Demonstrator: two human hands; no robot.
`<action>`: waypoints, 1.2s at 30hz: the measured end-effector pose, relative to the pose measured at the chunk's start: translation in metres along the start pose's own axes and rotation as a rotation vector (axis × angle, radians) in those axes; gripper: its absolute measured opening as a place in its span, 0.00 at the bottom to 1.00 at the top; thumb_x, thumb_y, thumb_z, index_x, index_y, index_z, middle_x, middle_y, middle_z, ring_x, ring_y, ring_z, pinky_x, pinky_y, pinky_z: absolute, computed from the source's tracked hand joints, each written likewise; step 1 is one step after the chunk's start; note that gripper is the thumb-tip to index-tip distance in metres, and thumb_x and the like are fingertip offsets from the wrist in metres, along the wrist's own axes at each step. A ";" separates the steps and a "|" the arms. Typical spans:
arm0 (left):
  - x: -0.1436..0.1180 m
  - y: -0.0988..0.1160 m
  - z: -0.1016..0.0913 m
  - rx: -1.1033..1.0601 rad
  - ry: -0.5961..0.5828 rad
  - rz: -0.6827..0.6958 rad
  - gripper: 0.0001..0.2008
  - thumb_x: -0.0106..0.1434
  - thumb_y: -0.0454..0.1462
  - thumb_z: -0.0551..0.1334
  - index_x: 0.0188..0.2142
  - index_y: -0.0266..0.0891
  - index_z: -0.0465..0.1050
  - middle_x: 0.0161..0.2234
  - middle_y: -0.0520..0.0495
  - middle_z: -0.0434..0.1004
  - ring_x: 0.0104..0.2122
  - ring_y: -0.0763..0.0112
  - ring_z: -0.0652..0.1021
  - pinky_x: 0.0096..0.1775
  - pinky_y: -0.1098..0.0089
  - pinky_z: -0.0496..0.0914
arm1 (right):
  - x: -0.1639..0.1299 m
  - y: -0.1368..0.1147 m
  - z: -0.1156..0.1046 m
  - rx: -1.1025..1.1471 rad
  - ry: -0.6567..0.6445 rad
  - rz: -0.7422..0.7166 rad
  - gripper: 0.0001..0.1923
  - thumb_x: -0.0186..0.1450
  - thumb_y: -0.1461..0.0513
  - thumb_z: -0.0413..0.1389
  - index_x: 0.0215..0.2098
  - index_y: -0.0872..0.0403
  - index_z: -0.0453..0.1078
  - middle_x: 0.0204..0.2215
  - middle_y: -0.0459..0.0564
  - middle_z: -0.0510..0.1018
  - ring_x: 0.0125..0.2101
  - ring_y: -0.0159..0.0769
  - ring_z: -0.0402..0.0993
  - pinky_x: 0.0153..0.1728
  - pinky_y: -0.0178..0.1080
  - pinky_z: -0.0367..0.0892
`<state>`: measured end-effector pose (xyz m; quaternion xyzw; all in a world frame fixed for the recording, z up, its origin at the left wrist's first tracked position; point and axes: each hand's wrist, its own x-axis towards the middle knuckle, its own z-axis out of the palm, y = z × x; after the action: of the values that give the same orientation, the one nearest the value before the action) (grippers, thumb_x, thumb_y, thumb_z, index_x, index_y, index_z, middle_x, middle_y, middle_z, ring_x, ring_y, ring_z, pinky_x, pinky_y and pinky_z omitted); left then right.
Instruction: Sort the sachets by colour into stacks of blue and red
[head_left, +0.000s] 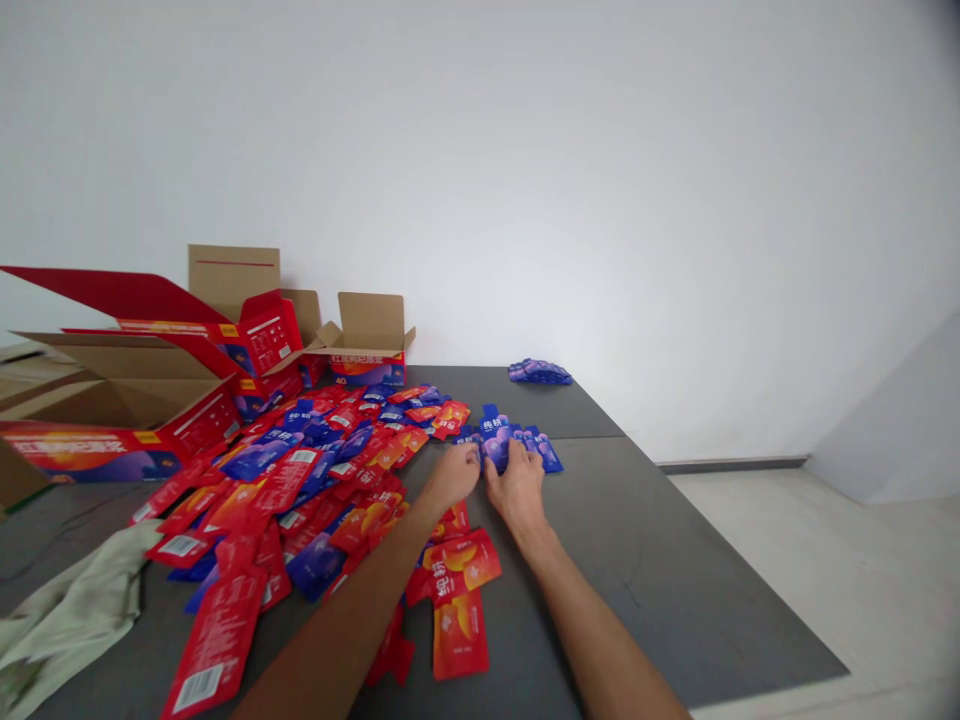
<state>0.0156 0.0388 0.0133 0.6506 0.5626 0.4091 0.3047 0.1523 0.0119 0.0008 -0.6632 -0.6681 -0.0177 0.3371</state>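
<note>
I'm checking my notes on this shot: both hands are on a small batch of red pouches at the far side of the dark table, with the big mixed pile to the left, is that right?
Not quite: the head view shows the left hand and right hand on blue pouches, not red. The mixed pile lies left on the dark table.

Even, soft light fills the scene, bright on the white wall [525, 150] and flatter on the dark grey table [637, 560]. Shadows are faint; only a thin one lies under the forearms. The glossy red pouches [457, 565] catch a mild sheen, without hard glare. Wide-angle distortion bends the table's edges and darkens the upper right corner. Printing on the far boxes [367, 365] is too small to read, possibly softened by slight blur.
</note>
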 end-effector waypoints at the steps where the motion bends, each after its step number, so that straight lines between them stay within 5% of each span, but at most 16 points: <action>1: 0.003 0.003 0.004 0.112 -0.025 0.027 0.15 0.58 0.33 0.60 0.44 0.39 0.79 0.44 0.40 0.82 0.46 0.60 0.78 0.48 0.66 0.70 | 0.005 0.006 -0.002 -0.023 0.000 0.026 0.30 0.67 0.54 0.51 0.62 0.61 0.62 0.57 0.65 0.70 0.54 0.57 0.63 0.53 0.51 0.57; 5: 0.008 0.006 0.024 0.494 -0.066 0.050 0.24 0.65 0.40 0.57 0.60 0.43 0.69 0.62 0.37 0.66 0.61 0.52 0.67 0.60 0.53 0.60 | 0.021 0.032 -0.008 -0.130 -0.036 0.118 0.28 0.68 0.53 0.51 0.61 0.60 0.63 0.55 0.66 0.71 0.52 0.58 0.63 0.49 0.51 0.58; 9: 0.007 -0.001 0.046 0.607 -0.153 -0.030 0.28 0.65 0.46 0.56 0.65 0.52 0.61 0.70 0.41 0.51 0.67 0.40 0.54 0.61 0.40 0.53 | 0.025 0.056 -0.007 -0.204 -0.070 0.193 0.26 0.69 0.52 0.50 0.60 0.57 0.63 0.53 0.65 0.72 0.53 0.56 0.61 0.49 0.51 0.56; 17: 0.012 -0.013 0.063 0.657 -0.240 -0.048 0.29 0.65 0.46 0.54 0.66 0.53 0.59 0.70 0.42 0.49 0.68 0.40 0.51 0.62 0.38 0.50 | 0.024 0.075 0.006 -0.240 -0.113 0.240 0.26 0.69 0.51 0.49 0.60 0.56 0.64 0.54 0.64 0.72 0.57 0.56 0.59 0.52 0.52 0.54; 27: 0.005 -0.019 0.027 0.578 -0.258 0.044 0.24 0.64 0.39 0.56 0.60 0.42 0.69 0.65 0.36 0.61 0.63 0.50 0.64 0.60 0.52 0.62 | 0.017 0.056 0.000 -0.252 -0.079 0.178 0.24 0.68 0.53 0.49 0.58 0.55 0.67 0.61 0.62 0.65 0.59 0.58 0.55 0.54 0.55 0.53; 32: 0.001 -0.023 0.002 0.521 -0.165 0.106 0.21 0.64 0.33 0.55 0.56 0.39 0.72 0.57 0.39 0.73 0.57 0.62 0.72 0.58 0.64 0.64 | 0.009 0.031 0.000 -0.220 -0.091 0.110 0.21 0.69 0.55 0.49 0.56 0.53 0.70 0.61 0.60 0.65 0.60 0.58 0.55 0.54 0.55 0.53; 36: -0.008 -0.029 -0.018 0.532 -0.113 0.098 0.20 0.64 0.33 0.55 0.54 0.40 0.74 0.54 0.38 0.76 0.54 0.61 0.75 0.55 0.63 0.67 | -0.001 0.002 0.005 -0.168 -0.131 0.026 0.20 0.69 0.56 0.49 0.55 0.51 0.71 0.62 0.58 0.65 0.61 0.56 0.53 0.54 0.54 0.55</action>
<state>-0.0141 0.0347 -0.0043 0.7560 0.6002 0.2244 0.1336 0.1517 0.0140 -0.0041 -0.6976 -0.6760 -0.0260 0.2360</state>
